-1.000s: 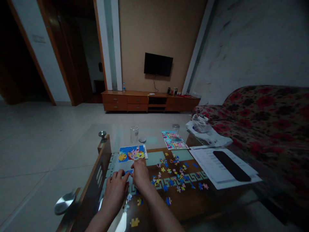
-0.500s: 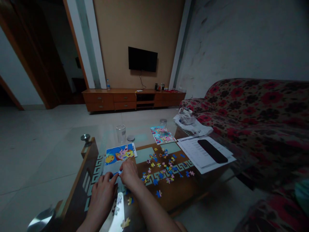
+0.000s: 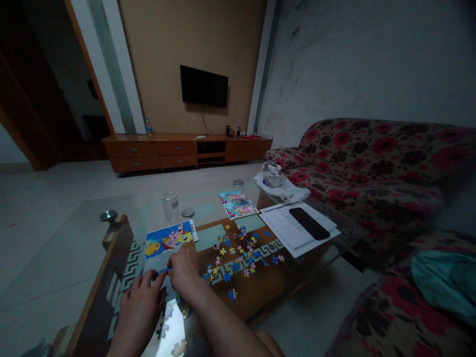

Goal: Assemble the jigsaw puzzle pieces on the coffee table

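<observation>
Close together over the glass table, my two hands meet just below a cartoon picture card (image 3: pixel 171 239). Between their fingertips shows a blue jigsaw piece (image 3: pixel 162 271), mostly covered. My left hand (image 3: pixel 140 301) is curled, with thumb and forefinger pressed at the piece's left side. My right hand (image 3: pixel 183 270) is bent down in a pinch at its right side, hiding the fingertips. Loose jigsaw pieces (image 3: pixel 232 294) in blue, yellow and pink lie scattered right of my right hand. A few more pieces (image 3: pixel 179 348) rest on the bright patch below my wrists.
A clear glass jar (image 3: pixel 170 207) and a round lid (image 3: pixel 188 212) stand behind the card. Farther right are a second picture sheet (image 3: pixel 238 205), another jar (image 3: pixel 238 186), papers (image 3: pixel 273 225) with a black phone (image 3: pixel 309 223), and a plastic bag (image 3: pixel 277 181). A flowered sofa (image 3: pixel 372 153) borders the right.
My view has swung to the right, so the whole scene sits farther left. Both hands stay together at the blue piece below the card, with little visible change in grip.
</observation>
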The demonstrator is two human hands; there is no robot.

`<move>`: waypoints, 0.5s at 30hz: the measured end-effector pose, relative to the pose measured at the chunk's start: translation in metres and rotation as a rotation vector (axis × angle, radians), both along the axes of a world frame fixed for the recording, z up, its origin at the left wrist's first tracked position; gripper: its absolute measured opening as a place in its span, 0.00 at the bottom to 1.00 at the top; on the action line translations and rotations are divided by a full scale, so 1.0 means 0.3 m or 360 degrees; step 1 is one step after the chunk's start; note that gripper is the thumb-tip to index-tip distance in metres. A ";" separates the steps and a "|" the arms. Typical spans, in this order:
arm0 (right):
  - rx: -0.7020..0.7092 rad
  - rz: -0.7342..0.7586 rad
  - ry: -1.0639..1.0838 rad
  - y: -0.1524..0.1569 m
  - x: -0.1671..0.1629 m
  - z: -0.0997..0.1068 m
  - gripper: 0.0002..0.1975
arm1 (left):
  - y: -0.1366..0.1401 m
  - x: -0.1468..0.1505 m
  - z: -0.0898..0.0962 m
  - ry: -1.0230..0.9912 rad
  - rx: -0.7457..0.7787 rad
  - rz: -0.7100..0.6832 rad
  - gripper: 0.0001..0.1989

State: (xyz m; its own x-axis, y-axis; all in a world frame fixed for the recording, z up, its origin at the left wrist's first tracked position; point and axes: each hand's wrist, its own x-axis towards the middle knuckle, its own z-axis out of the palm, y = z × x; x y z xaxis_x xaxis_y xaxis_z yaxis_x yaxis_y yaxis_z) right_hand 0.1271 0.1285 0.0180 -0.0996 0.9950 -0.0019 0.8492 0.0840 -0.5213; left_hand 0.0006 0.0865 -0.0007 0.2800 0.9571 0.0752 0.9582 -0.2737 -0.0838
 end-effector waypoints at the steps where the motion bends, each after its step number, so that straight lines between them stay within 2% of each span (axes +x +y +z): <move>1: -0.0011 0.0002 0.0001 0.000 0.004 0.000 0.12 | 0.002 -0.002 -0.005 0.0011 0.0007 -0.0005 0.20; 5: -0.0010 -0.0062 0.0020 0.002 0.054 0.018 0.14 | 0.016 -0.014 -0.023 0.0029 -0.0031 -0.0004 0.20; 8: 0.0051 -0.0196 0.0023 0.007 0.140 0.046 0.13 | 0.026 -0.022 -0.034 0.0021 -0.0046 0.0000 0.20; 11: 0.0127 -0.0380 -0.0009 0.012 0.270 0.075 0.13 | 0.036 -0.033 -0.053 0.0007 -0.0038 -0.0007 0.20; 15: 0.0196 -0.0739 -0.0125 0.002 0.494 0.091 0.14 | 0.046 -0.049 -0.084 -0.0051 0.0020 -0.0045 0.20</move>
State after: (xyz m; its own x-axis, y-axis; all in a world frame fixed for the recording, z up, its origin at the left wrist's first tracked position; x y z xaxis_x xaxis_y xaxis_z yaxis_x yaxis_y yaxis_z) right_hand 0.2754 0.1291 0.0453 0.3507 0.9276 0.1288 0.8478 -0.2561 -0.4644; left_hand -0.0142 0.1004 -0.0257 0.3042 0.9477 0.0962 0.9523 -0.2998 -0.0570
